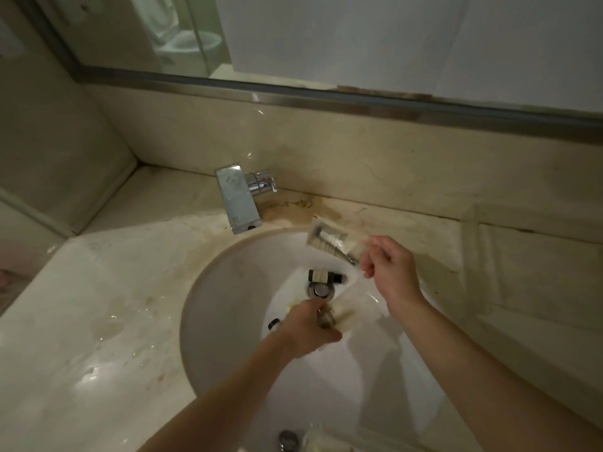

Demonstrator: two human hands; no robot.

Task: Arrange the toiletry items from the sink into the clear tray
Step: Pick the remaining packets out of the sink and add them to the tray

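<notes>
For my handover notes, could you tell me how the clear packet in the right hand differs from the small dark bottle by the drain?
The clear packet is flat and see-through; the dark bottle is round and opaque. The packet is pinched by the right hand above the sink's rim; the bottle lies on its side, untouched, beside the drain. Neither is in the clear tray.

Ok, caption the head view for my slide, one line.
Right hand lifts a clear toiletry packet above the sink while the left hand gathers items by the drain.
</notes>
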